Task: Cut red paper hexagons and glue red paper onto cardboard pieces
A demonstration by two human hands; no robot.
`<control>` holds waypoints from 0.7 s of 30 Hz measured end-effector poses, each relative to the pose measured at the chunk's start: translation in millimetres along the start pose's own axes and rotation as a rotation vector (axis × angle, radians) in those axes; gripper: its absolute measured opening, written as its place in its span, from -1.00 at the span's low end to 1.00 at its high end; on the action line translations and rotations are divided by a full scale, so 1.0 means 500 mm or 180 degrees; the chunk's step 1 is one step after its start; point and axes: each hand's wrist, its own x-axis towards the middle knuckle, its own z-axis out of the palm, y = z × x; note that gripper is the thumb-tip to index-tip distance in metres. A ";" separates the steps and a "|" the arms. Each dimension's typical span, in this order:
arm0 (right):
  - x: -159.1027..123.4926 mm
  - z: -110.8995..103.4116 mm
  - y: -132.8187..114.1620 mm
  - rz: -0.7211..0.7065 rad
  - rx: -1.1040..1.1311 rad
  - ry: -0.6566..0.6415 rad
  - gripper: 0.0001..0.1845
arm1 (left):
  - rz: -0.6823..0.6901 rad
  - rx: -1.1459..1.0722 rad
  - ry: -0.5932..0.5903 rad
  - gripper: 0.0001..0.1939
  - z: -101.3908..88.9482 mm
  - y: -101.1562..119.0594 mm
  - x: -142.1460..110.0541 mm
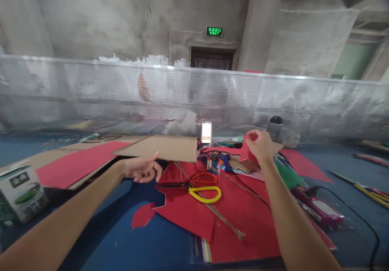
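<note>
My right hand [260, 144] pinches a small folded red card piece [246, 152] above a cluttered pile of craft bits. My left hand [144, 169] hovers with its palm turned up and its fingers loosely bent apart, holding nothing. It is close to the edge of a brown cardboard sheet [164, 146]. Between the hands, scissors [205, 195] with one yellow and one red handle lie across red card sheets [243, 238]. A small cut red piece [143, 216] rests on the blue tabletop [121, 242]. A thin brown stick [223, 219] crosses the red card.
A green and white carton [22, 196] stands at the left, near a long red strip [82, 163]. On the right are a magenta tool [323, 209], a black cable [372, 228] and yellow-handled scissors [367, 192]. A dark bottle [275, 129] stands before a perforated metal screen [170, 97].
</note>
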 end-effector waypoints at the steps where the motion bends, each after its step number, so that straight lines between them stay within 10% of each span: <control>1: 0.000 -0.002 -0.002 0.0002 0.0046 0.0086 -0.76 | -0.0102 -0.0002 -0.0203 -0.05 0.005 0.009 -0.002; 8: 0.008 -0.025 -0.023 -0.0098 0.0356 0.0727 -0.79 | -0.0334 0.0323 -0.0865 -0.07 0.059 0.055 0.003; 15: 0.028 -0.008 -0.018 0.1069 0.2258 0.1167 -0.70 | 0.0658 0.0388 0.0642 -0.57 0.060 0.046 0.007; 21: -0.024 0.048 -0.081 0.1947 0.3569 -0.0162 -0.73 | 0.1591 0.0404 0.1626 -0.60 0.099 0.057 0.067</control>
